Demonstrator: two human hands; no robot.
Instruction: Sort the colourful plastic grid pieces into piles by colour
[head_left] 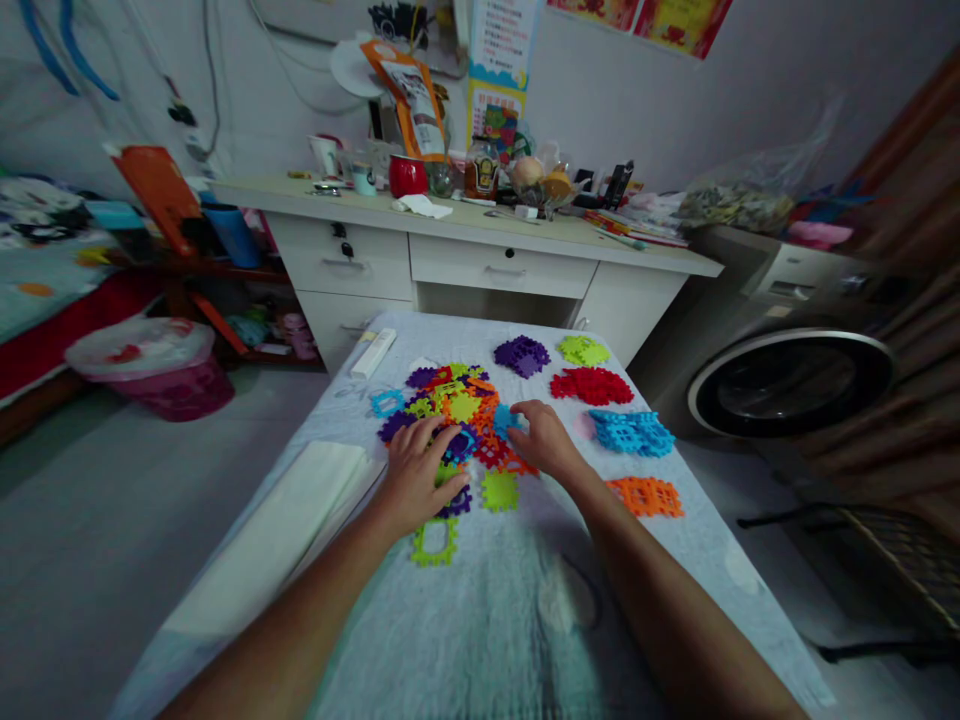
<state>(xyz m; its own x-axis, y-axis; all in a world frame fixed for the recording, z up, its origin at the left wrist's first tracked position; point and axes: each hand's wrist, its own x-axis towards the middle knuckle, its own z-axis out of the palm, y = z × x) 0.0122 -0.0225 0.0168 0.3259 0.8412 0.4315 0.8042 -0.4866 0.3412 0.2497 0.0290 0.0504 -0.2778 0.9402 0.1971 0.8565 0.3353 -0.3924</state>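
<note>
Left hand [420, 475]: laid palm-down on the near edge of the mixed pile [465, 405]; fingers spread and loose, clasping nothing; fingertips resting on a purple tile [459, 446]
Right hand [544, 440]: at the right edge of the same pile; fingers curled toward a blue tile [503, 420] and touching it; whether the tile is pinched or merely touched cannot be told, the thumb being hidden
Mixed pile: flat toothed plastic tiles in purple, orange, lime, red and blue, heaped loosely at the middle of the cloth-covered table [480, 620], between the two hands
Blue tile: on the pile's right side, just ahead of the right fingertips
Loose pieces: a lime frame tile [433, 542] lying just beside the left wrist; a solid lime tile [499, 490] between the hands
Sorted stacks, right of the pile: purple stack [522, 355]; lime stack [583, 350]; red stack [592, 386]; blue stack [631, 433], near the right hand; orange stack [646, 496], nearest the viewer
Beyond the table: a white desk [465, 262], cluttered on top
</note>
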